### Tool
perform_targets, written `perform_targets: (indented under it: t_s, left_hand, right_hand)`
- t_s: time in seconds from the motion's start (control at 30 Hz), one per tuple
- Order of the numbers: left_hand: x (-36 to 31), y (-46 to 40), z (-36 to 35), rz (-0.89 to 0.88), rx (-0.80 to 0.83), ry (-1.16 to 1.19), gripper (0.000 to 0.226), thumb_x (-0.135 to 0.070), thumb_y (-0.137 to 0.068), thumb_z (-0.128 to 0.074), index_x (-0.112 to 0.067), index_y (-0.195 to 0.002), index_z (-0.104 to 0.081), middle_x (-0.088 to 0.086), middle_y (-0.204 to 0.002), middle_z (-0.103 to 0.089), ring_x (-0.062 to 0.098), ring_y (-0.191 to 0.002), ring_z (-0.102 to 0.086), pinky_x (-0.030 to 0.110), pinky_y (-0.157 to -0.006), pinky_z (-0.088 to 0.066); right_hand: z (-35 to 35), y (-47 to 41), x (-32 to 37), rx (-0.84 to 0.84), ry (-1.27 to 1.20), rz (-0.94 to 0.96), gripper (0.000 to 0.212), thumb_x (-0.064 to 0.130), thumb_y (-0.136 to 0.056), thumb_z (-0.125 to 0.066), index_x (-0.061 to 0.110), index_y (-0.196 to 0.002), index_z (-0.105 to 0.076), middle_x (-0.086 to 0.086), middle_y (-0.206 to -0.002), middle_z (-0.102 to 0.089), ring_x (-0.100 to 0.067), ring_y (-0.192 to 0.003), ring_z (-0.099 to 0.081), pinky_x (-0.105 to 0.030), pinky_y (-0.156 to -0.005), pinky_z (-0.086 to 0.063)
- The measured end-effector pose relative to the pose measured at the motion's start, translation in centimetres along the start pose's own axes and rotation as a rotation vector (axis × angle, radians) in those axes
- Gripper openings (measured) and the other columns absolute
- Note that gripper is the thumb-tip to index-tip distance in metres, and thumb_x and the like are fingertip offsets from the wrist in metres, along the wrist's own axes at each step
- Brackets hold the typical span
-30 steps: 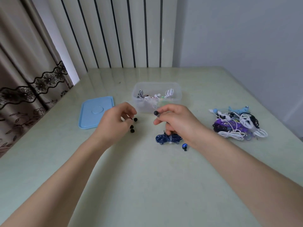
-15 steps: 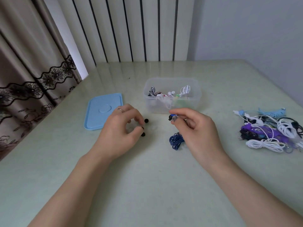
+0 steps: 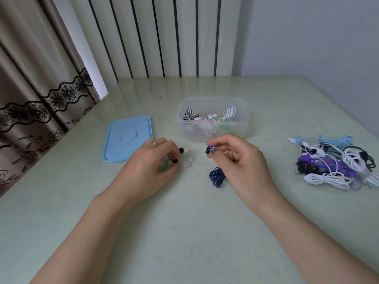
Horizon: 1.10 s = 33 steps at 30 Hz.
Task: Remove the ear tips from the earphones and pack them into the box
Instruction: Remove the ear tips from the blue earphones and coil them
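Right hand (image 3: 242, 160) pinches blue earbud (image 3: 210, 149) at frame centre, just below box (image 3: 213, 117). Left hand (image 3: 151, 162) pinches black tip (image 3: 175, 161) w/ fingertips. Hold bud firm, twist next tip off slowly.

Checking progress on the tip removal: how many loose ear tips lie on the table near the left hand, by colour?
Black ear tips: 2, one lying free, one at the left hand's fingertips.
White or clear ear tips: 4 visible, partly hidden by the fingers, so possibly more.
Total: 6 loose tips on the table.
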State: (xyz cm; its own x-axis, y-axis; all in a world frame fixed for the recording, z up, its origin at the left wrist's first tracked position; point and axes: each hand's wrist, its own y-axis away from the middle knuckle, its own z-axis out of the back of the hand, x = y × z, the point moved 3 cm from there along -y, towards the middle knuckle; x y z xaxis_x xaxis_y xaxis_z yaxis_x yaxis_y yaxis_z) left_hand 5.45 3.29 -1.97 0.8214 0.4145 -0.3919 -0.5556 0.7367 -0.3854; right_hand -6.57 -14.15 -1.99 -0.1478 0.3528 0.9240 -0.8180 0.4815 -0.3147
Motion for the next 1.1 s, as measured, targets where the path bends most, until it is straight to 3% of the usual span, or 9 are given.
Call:
perform_targets:
  t_s: [0.17,0.27,0.37,0.47,0.53,0.63,0.73,0.9,1.1]
  left_hand:
    - [0.0,0.0,0.1,-0.012,0.007,-0.050,0.009,-0.017,-0.087,-0.073,-0.026,-0.089,-0.069,-0.014,-0.089,-0.058,0.011,-0.087,-0.050,0.010,-0.075,-0.038]
    - [-0.3,0.0,0.1,-0.018,0.011,-0.044,0.009,-0.015,-0.089,-0.072,-0.022,-0.089,-0.068,-0.013,-0.090,-0.058,0.014,-0.087,-0.051,0.013,-0.075,-0.039]
    - [-1.2,-0.2,0.1,-0.046,-0.020,-0.014,0.010,-0.013,-0.093,-0.069,-0.021,-0.091,-0.062,-0.013,-0.093,-0.058,0.013,-0.088,-0.049,0.019,-0.075,-0.039]
    - [-2.6,-0.2,0.1,0.028,-0.071,0.200,0.011,-0.015,-0.097,-0.065,-0.022,-0.091,-0.059,-0.016,-0.086,-0.059,0.006,-0.083,-0.048,0.014,-0.070,-0.036]
    - [-3.5,-0.3,-0.1,0.093,-0.106,0.420,0.010,-0.014,-0.098,-0.065,-0.021,-0.092,-0.061,-0.010,-0.081,-0.062,0.012,-0.076,-0.053,0.022,-0.067,-0.042]
    - [-4.2,-0.5,-0.6,0.156,-0.140,0.727,0.009,-0.005,-0.097,-0.065,-0.014,-0.098,-0.067,0.002,-0.094,-0.072,0.027,-0.090,-0.067,0.038,-0.082,-0.052]
    - [-4.3,-0.6,-1.1,0.190,-0.151,0.915,0.009,0.002,-0.095,-0.065,-0.005,-0.099,-0.068,0.008,-0.099,-0.076,0.018,-0.094,-0.073,0.030,-0.089,-0.056]
    - [-4.6,-0.7,-1.4,0.178,-0.160,0.998,0.004,0.007,-0.094,-0.062,0.006,-0.098,-0.062,0.004,-0.093,-0.078,0.018,-0.093,-0.077,0.022,-0.084,-0.055]
    - [-4.8,-0.6,-1.5,0.196,-0.150,1.000,0.006,0.008,-0.092,-0.065,0.005,-0.096,-0.060,0.001,-0.089,-0.078,0.018,-0.092,-0.077,0.025,-0.086,-0.057]
  right_hand:
    - [0.0,-0.2,0.0,0.026,-0.031,-0.056,0.026,0.009,-0.090,-0.062,0.031,-0.097,-0.074,0.001,-0.078,-0.074,-0.035,-0.077,-0.063,-0.042,-0.070,-0.053]
    - [0.0,-0.2,-0.1,0.025,-0.039,-0.057,0.028,0.009,-0.089,-0.062,0.033,-0.090,-0.075,-0.008,-0.078,-0.072,-0.046,-0.082,-0.061,-0.050,-0.073,-0.053]
    - [0.0,-0.2,0.1,0.024,-0.058,-0.059,0.024,0.009,-0.088,-0.063,0.031,-0.089,-0.074,-0.003,-0.081,-0.073,-0.046,-0.081,-0.061,-0.051,-0.074,-0.053]
    - [0.1,-0.2,0.3,0.029,-0.083,-0.067,0.023,0.005,-0.089,-0.063,0.025,-0.091,-0.072,0.003,-0.083,-0.076,-0.041,-0.082,-0.062,-0.047,-0.074,-0.053]
    - [0.1,-0.3,0.3,0.033,-0.096,-0.071,0.020,0.005,-0.089,-0.064,0.023,-0.093,-0.072,0.004,-0.084,-0.077,-0.041,-0.085,-0.063,-0.047,-0.076,-0.053]
    - [0.1,-0.3,0.4,0.032,-0.103,-0.065,0.016,0.007,-0.089,-0.066,0.022,-0.093,-0.071,0.001,-0.085,-0.076,-0.041,-0.078,-0.059,-0.043,-0.069,-0.051]
    - [0.2,-0.3,0.5,0.031,-0.110,-0.066,0.017,0.007,-0.089,-0.065,0.021,-0.095,-0.071,0.001,-0.085,-0.076,-0.040,-0.074,-0.056,-0.035,-0.065,-0.047]
    - [0.3,-0.2,0.8,0.032,-0.134,-0.066,0.013,0.007,-0.091,-0.065,0.018,-0.095,-0.070,0.000,-0.085,-0.076,-0.041,-0.084,-0.062,-0.048,-0.071,-0.052]
    - [0.3,-0.2,0.7,0.032,-0.141,-0.057,0.012,0.007,-0.091,-0.065,0.017,-0.093,-0.070,-0.001,-0.083,-0.076,-0.039,-0.083,-0.065,-0.048,-0.072,-0.053]
